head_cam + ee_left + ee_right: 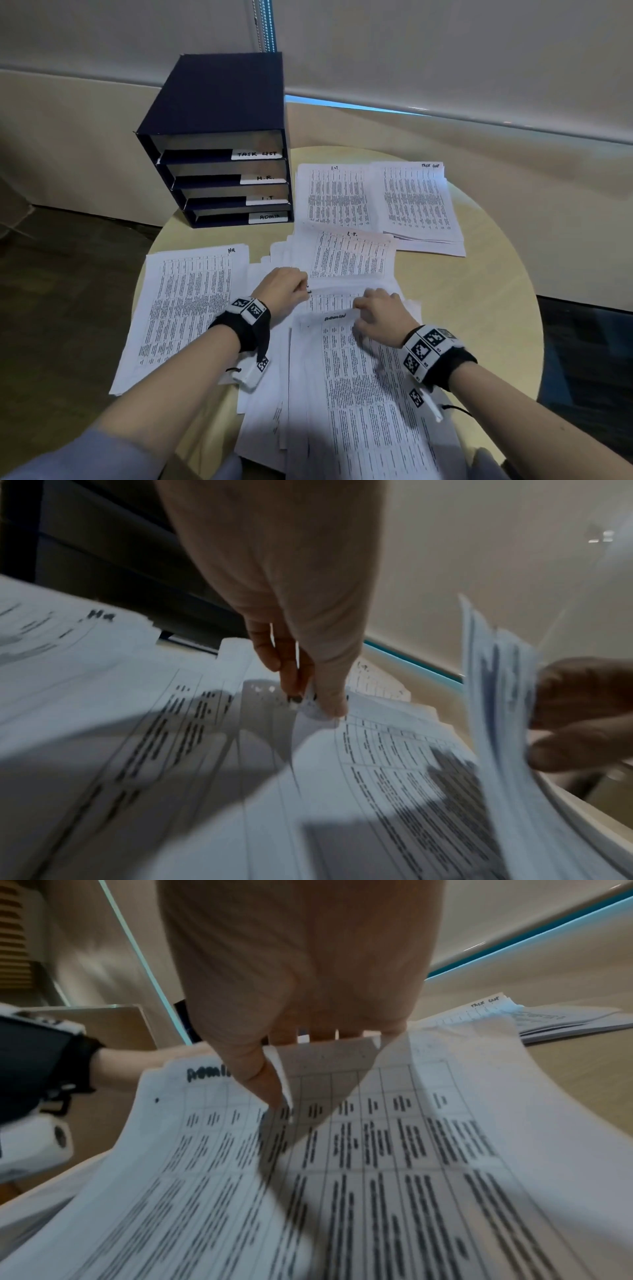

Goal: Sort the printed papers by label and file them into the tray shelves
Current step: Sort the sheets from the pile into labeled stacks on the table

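Observation:
A navy tray unit (219,102) stands at the table's back left; its shelves are labelled TASK LIST, H.R., I.T and ADMIN. Printed papers lie sorted around it: an HR pile (185,308), an I.T pile (335,195) and a TASK LIST pile (418,202). A loose heap in the middle has an I.T. sheet (349,253) on top. My left hand (303,286) pinches the corner of one sheet (318,723) in that heap between thumb and fingers. My right hand (359,308) grips the raised top edge of a bundle headed Admin (342,1150), thumb (260,1080) on its face and fingers behind.
The round pale wooden table (486,308) shows bare wood to the right of the heap and near its right rim. A white wall and a ledge run behind it. Dark floor lies to the left and right. Tagged camera bands sit on both wrists.

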